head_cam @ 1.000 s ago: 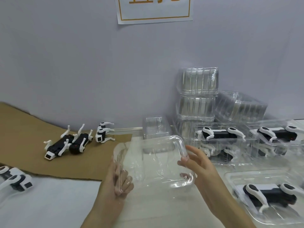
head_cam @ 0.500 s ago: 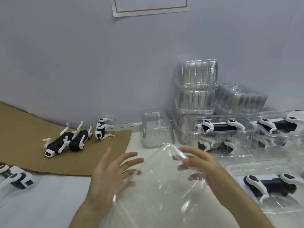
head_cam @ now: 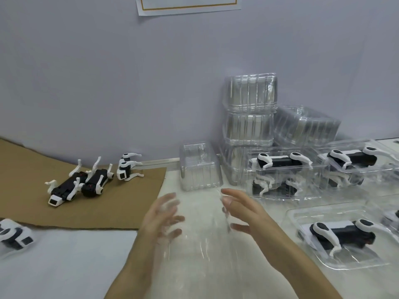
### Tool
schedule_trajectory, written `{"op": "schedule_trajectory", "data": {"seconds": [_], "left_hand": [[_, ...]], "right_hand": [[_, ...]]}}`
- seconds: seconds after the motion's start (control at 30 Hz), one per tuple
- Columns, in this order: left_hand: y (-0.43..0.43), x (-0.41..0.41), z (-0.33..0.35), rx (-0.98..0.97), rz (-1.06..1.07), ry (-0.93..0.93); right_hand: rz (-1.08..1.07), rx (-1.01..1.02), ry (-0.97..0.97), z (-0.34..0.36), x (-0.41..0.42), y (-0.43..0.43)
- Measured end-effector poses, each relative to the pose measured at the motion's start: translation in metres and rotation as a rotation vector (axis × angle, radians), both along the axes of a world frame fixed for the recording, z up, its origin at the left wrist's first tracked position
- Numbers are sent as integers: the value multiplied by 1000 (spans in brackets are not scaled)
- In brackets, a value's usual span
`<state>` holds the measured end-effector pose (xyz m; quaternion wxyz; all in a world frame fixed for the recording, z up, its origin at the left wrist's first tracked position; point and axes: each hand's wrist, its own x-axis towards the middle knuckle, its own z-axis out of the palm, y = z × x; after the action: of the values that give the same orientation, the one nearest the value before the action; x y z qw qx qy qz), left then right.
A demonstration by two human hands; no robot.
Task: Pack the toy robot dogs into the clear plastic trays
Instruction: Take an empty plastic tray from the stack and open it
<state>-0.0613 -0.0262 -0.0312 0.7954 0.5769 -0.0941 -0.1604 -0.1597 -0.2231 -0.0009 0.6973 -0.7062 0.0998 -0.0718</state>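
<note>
Empty tray (head_cam: 200, 238) has dropped from tilted to nearly flat on the surface (head_cam: 64, 266), between the hands. Left hand (head_cam: 160, 221), right hand (head_cam: 244, 214): grip spread on both, fingers straight; contact with the plastic is lost in blur.

Risks: the tray looks thin and light, so a brushing finger could skid or flip it. Right forearm passes just beside the filled tray (head_cam: 358, 261) at near right and could nudge it.

Tray: clear, glossy, barely visible. Loose dogs (head_cam: 64, 188): black bodies, white legs up, on the cardboard (head_cam: 108, 208), far left. Their thin legs may snag on loading.
</note>
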Motion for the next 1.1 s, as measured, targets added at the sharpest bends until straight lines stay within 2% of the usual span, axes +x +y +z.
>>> {"op": "schedule_trajectory", "data": {"seconds": [0.13, 0.3, 0.43, 0.53, 0.67, 0.77, 0.83, 0.9, 1.0, 1.1], "left_hand": [[8, 2, 2, -203, 322, 49], [6, 3, 3, -204, 493, 29], [8, 5, 3, -127, 467, 80], [19, 13, 5, -83, 468, 115], [28, 14, 13, -3, 186, 185], [34, 11, 17, 138, -39, 223], [35, 9, 19, 224, -113, 223], [35, 10, 19, 215, -91, 221], [31, 12, 15, 8, 21, 215], [29, 13, 16, 17, 138, 151]], "right_hand": [[141, 28, 80, -2, -2, 4], [74, 68, 102, -8, 0, 26], [-118, 173, 41, -9, 4, 26], [-137, 172, 42, -6, 5, 12], [-95, 199, 117, -10, 8, 3], [-89, 224, 139, -13, 9, 3], [-101, 253, 122, -13, 9, 3], [-126, 297, 96, -14, 9, 2], [-135, 405, 89, -15, 10, 2], [-89, 412, 126, -17, 11, 5]]}}
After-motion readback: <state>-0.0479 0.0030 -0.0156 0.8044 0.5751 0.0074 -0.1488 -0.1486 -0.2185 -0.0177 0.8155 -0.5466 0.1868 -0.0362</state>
